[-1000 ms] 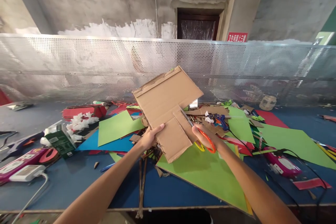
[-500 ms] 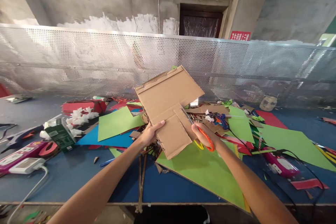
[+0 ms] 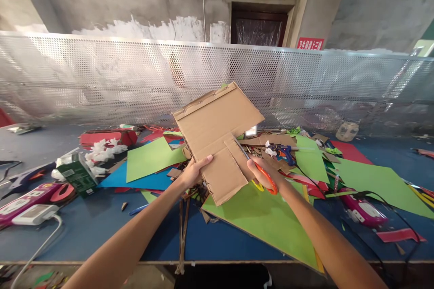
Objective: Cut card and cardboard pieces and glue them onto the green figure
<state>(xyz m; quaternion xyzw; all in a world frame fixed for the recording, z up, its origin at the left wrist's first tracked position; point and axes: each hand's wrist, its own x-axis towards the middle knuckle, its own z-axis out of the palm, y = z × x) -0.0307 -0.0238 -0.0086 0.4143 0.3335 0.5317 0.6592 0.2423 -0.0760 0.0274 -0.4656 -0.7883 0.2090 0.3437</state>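
Head camera: two bare hands, one brown T-shaped cardboard sheet (image 3: 217, 119) and one pair of metal-bladed scissors with orange and yellow handles (image 3: 271, 183) are shown.
Cardboard: held tilted above the blue tabletop (image 3: 111, 235), wide panel uppermost, narrower panel below; the triangular bright-green board (image 3: 267, 226) is overlapped at its near corner.
Left hand (image 3: 195, 171): closed on the cardboard's left edge, thumb pressed flat on the face; the other fingers are hidden behind.
Right hand (image 3: 263, 170): wrapped around the scissor handles; how the fingers sit in the loops is partly hidden.
Blades: laid along the right edge of a narrow strip beside the lower panel; their opening cannot be told.
Change, last second: the view is tipped slightly downward; cardboard and scissors are kept in almost the same place and angle.
Meaning: the cut is judged to be little advanced, if at all; no newly severed piece is seen.
Nearby, right: a blue glue gun (image 3: 288, 156) is laid among scraps.
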